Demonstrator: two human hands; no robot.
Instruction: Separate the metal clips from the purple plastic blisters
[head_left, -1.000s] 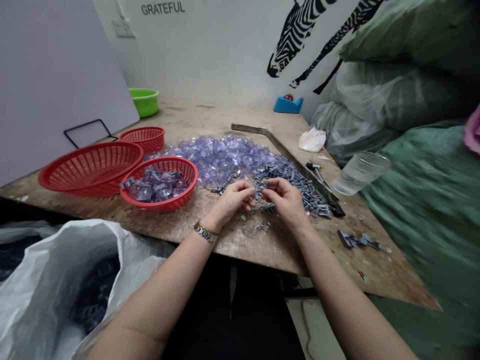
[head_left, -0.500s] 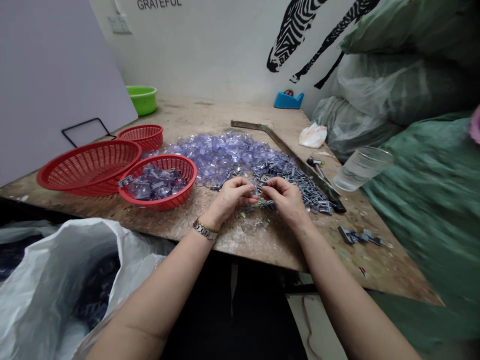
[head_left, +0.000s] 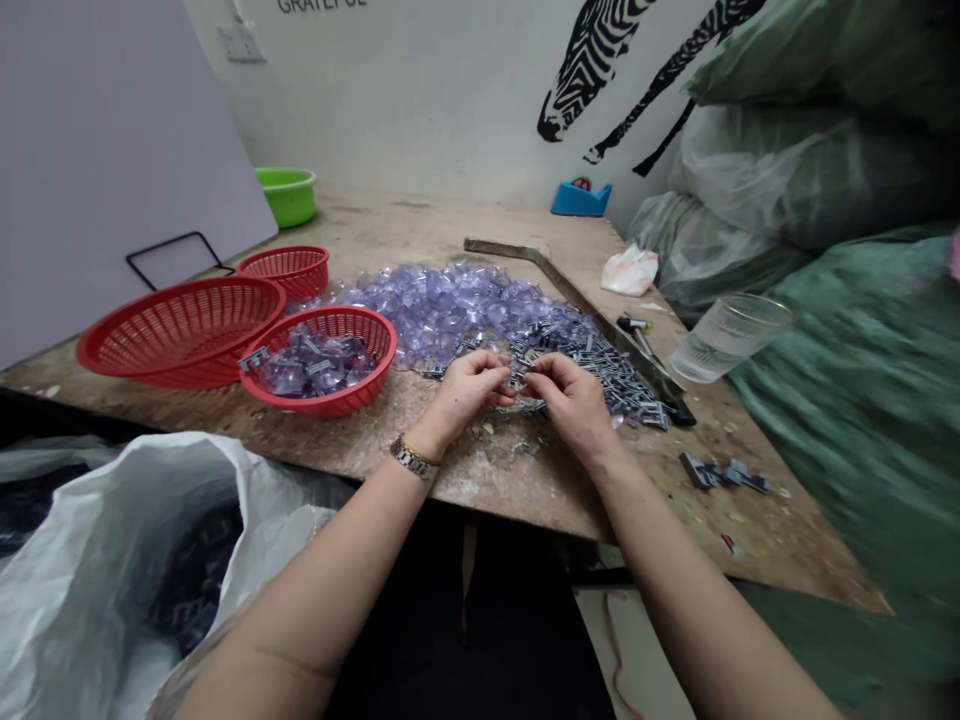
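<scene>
Over the near edge of the piles, my left hand [head_left: 474, 388] and my right hand [head_left: 571, 398] face each other with fingertips pinched, almost meeting. What sits between the fingers of each is too small to name. Behind them spreads a heap of clear purplish plastic pieces [head_left: 442, 305]. Small dark grey plastic parts [head_left: 600, 365] lie piled behind and right of my right hand. To the left, a red basket [head_left: 319, 400] holds purplish pieces mixed with some grey parts.
Two more red baskets [head_left: 180, 330] and a green bowl [head_left: 289, 198] stand at left. A bent metal bar [head_left: 574, 298], a glass [head_left: 727, 338], loose grey parts [head_left: 724, 474] and a blue tape dispenser [head_left: 580, 200] are on the table [head_left: 360, 440]. A white sack [head_left: 247, 500] opens at lower left.
The view has shifted slightly. Both hands keep nearly the same pinched pose, with only small finger movement.
</scene>
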